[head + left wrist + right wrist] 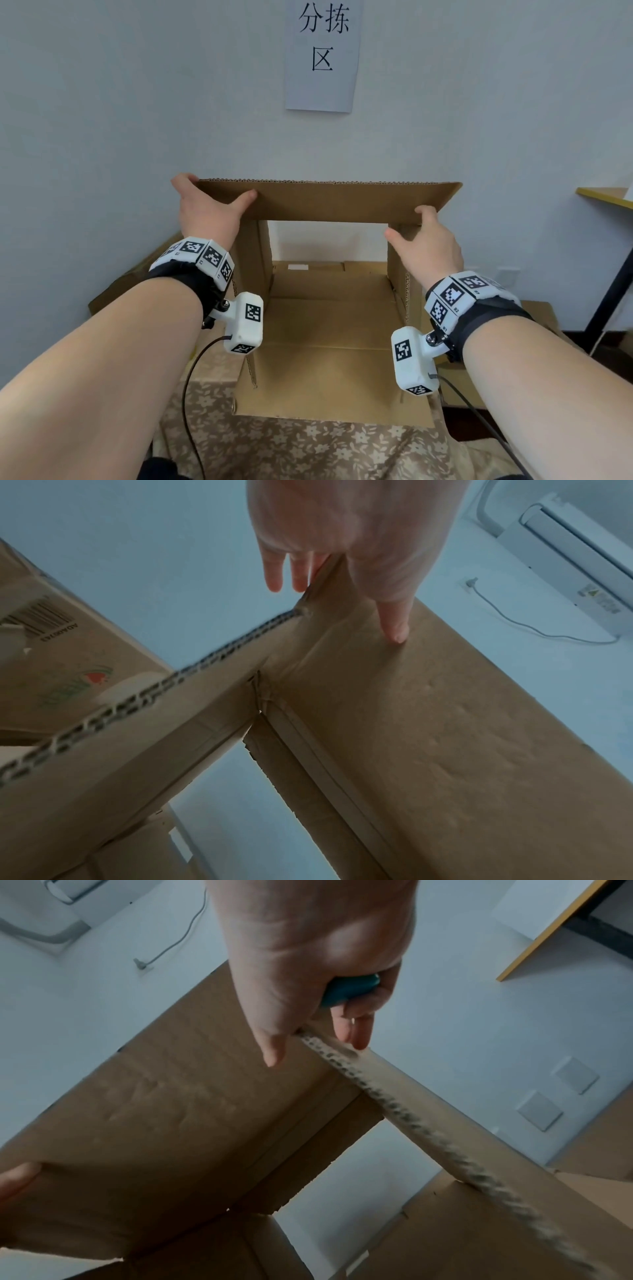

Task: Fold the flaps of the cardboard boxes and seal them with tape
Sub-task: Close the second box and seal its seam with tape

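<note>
A brown cardboard box (329,325) stands open on the cloth-covered table, its near flap lying flat toward me. Its long upper flap (325,202) is held up level. My left hand (205,209) grips that flap's left corner, thumb on the near face and fingers behind it; the left wrist view shows the left hand (342,534) on the flap (445,710). My right hand (424,240) pinches the corrugated top edge of the right side flap (394,1104), just under the upper flap. A small teal object (352,988) is tucked in the right hand (308,947).
The floral tablecloth (308,445) reaches the near edge. More cardboard boxes lie to the left (137,287), behind (308,267) and to the right (544,315). A paper sign (322,54) hangs on the wall just behind. A desk (603,197) stands at the far right.
</note>
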The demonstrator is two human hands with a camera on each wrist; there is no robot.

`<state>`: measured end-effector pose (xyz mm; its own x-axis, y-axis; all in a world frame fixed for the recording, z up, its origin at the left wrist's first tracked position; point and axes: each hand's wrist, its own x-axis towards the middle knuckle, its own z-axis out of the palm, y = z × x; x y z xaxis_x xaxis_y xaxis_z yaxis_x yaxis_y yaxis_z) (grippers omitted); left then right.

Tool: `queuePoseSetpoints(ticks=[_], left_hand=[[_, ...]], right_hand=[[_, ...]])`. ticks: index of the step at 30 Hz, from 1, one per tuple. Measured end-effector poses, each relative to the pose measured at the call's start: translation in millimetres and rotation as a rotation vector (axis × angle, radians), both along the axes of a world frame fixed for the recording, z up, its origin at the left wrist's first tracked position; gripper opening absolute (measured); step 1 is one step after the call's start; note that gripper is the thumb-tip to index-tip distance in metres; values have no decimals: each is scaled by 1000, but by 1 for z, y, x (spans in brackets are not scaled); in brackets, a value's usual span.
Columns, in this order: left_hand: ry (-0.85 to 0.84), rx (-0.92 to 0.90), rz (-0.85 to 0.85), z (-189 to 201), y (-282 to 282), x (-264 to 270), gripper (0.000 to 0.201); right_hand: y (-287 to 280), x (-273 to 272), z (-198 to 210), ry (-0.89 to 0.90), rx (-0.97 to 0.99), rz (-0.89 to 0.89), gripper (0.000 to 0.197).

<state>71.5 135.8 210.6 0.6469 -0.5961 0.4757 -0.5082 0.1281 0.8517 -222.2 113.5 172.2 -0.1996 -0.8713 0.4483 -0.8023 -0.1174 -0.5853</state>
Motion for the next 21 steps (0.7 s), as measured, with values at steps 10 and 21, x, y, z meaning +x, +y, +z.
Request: queuePoseSetpoints(ticks=[10, 21], left_hand=[[322, 155, -176, -15, -20, -3, 92], [274, 213, -273, -26, -39, -11, 62]], right_hand=[[-8, -6, -4, -137, 48, 214, 56], [-23, -1, -3, -126, 41, 208, 69]])
